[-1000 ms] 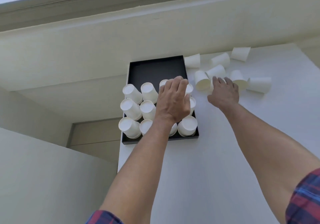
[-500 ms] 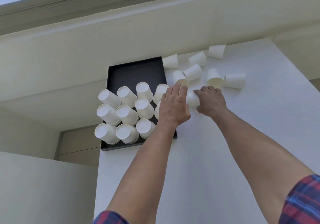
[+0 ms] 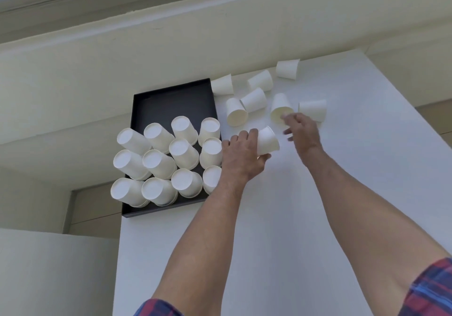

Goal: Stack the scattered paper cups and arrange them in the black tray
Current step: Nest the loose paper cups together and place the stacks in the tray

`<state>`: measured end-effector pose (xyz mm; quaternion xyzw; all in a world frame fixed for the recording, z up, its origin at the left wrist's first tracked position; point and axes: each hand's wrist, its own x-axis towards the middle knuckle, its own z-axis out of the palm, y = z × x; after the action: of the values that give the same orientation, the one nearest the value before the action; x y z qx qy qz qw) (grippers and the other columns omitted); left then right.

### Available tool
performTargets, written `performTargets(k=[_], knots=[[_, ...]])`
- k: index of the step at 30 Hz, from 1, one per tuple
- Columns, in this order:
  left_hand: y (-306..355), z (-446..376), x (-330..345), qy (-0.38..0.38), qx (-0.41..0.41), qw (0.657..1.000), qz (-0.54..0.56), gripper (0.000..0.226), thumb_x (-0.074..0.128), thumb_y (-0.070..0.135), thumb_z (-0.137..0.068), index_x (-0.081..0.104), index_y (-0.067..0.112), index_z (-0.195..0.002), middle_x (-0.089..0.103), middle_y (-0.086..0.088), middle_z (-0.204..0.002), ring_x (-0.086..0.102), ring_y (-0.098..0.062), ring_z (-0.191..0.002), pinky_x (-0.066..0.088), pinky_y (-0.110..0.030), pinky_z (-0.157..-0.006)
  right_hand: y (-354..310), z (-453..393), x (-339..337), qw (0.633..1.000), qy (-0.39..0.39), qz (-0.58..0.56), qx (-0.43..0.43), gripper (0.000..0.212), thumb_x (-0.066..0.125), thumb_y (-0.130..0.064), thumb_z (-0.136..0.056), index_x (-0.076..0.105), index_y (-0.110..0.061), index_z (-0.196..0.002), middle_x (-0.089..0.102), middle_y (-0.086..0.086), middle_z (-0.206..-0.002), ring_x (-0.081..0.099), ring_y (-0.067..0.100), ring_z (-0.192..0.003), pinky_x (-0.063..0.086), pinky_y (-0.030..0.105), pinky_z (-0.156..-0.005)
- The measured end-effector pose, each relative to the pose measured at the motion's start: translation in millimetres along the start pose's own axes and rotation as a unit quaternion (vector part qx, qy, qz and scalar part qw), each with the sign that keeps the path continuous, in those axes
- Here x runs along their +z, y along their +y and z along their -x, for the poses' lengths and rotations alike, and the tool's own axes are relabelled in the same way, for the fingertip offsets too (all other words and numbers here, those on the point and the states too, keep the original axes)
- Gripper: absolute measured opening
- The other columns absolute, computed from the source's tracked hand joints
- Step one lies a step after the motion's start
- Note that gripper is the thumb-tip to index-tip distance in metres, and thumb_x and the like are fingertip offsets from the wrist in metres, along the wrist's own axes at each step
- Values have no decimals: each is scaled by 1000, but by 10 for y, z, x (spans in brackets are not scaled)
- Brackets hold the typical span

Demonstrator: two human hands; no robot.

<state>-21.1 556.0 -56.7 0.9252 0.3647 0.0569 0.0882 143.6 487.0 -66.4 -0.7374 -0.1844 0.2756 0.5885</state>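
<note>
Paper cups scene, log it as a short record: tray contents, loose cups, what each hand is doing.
tray: black tray at the table's left edge, far part bare
cups in tray: twelve upside-down cups or stacks in rows
loose cups: six on their sides on the white table, right of the tray
left hand: left hand grips one cup
right hand: right hand open, blurred, fingers at a loose cup's mouth

L hand (image 3: 241, 155) gripping cup (image 3: 267, 140), R hand (image 3: 303, 129) blurred nr loose cups (image 3: 254, 99)
</note>
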Motion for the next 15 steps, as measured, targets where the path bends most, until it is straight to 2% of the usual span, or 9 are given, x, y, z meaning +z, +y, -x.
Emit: performTargets(k=[2, 4, 6, 9, 12, 14, 15], knots=[[8, 11, 9, 5, -5, 1000, 14, 63, 65, 59, -89, 48, 20, -135, 60, -1, -121, 55, -30, -111, 37, -44, -93, 29, -104, -124, 986, 160, 44, 14, 20, 68, -46, -85, 66, -26, -85, 67, 0, -99, 67, 19, -82, 52, 36, -77], [13, 32, 27, 6, -5, 1000, 15, 63, 65, 61, -87, 50, 20, -132, 62, 0, -119, 55, -29, -111, 38, -43, -93, 115, -186, -251, 970, 219, 93, 39, 21, 73, -33, -83, 69, -22, -100, 55, 1, -117, 63, 13, -85, 48, 27, -76], [17, 46, 49, 12, 0, 1000, 12, 63, 66, 62, -86, 51, 18, -129, 63, 0, -117, 55, -29, -109, 37, -42, -91, 187, -266, -332, 973, 205, 90, 59, 35, 73, -22, -83, 67, -20, -117, 40, -1, -132, 56, 9, -88, 45, 24, -81], [18, 64, 85, 19, 9, 1000, 20, 62, 69, 58, -85, 53, 17, -129, 63, -2, -116, 55, -30, -108, 38, -42, -90, 209, -340, -383, 988, 121, 38, 87, 49, 71, -15, -86, 59, -17, -133, 32, 0, -153, 57, 19, -113, 47, 32, -95], [10, 68, 110, 18, 13, 999, 25, 62, 69, 56, -85, 52, 17, -129, 63, -2, -115, 55, -30, -109, 38, -40, -90, 177, -422, -358, 992, 74, 18, 102, 58, 70, -12, -86, 50, -10, -140, 51, 10, -142, 58, 29, -125, 48, 38, -99], [1, 69, 124, 14, 12, 999, 27, 61, 69, 56, -85, 52, 17, -129, 62, -2, -115, 54, -29, -109, 39, -40, -91, 162, -433, -331, 992, 74, 23, 104, 58, 72, -18, -86, 52, -8, -140, 59, 10, -134, 62, 27, -118, 52, 42, -101], [-5, 70, 129, 11, 9, 999, 32, 62, 69, 55, -85, 52, 17, -130, 62, -2, -116, 54, -30, -110, 39, -40, -92, 170, -421, -323, 991, 85, 20, 99, 55, 73, -20, -86, 57, -8, -137, 63, 10, -128, 65, 25, -109, 55, 41, -97]])
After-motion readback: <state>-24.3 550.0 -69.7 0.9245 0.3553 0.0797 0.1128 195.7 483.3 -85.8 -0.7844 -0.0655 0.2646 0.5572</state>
